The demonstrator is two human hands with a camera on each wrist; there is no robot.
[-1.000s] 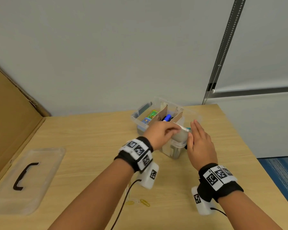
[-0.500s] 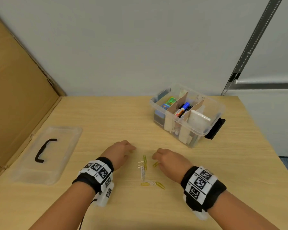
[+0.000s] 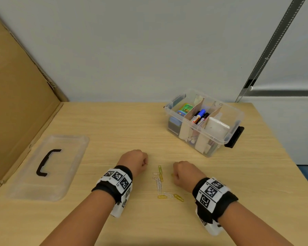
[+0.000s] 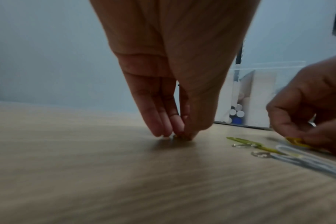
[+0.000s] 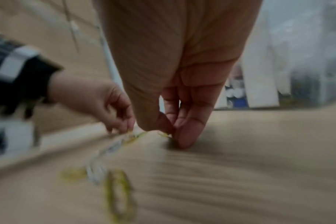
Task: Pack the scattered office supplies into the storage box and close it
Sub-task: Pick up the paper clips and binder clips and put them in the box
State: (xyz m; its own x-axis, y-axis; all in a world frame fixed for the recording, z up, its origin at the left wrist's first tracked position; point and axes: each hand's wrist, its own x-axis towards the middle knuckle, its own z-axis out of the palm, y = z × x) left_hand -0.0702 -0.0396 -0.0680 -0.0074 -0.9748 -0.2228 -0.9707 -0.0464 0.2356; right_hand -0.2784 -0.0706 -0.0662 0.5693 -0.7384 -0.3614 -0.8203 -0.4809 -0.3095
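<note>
Furthest to my left the clear plastic lid with its black handle (image 3: 48, 166) lies flat on the pale wood-grain table (image 3: 114, 125), just beside a brown cardboard sheet (image 3: 16, 95) that leans up along that edge.

Next comes my left hand (image 3: 134, 161), knuckles up, fingertips bunched down against the table. The left wrist view shows thumb and fingers pinched together on something small and yellowish at the surface; I judge it a paper clip, though it is mostly hidden.

Between my hands lies the loose scatter of yellow and white wire paper clips (image 3: 160, 181), strung out in a line that runs roughly away from me, with a few more lying crosswise at the near end. Both hands sit just beside the far end of that line, one on each side, so neither has the better reach.

My right hand (image 3: 184, 174) is curled the same way, thumb and forefinger nipping a yellow clip at the table.

Beyond and to the right, well apart from the clips, stands the clear plastic storage box with cardboard dividers (image 3: 236, 114), open, already holding markers, a white block and small packets. It lies nearer my right hand, so that hand has the shorter carry.

Behind runs a plain grey-white wall (image 3: 149, 50), with a metal rail (image 3: 274, 41) slanting up at the right.
</note>
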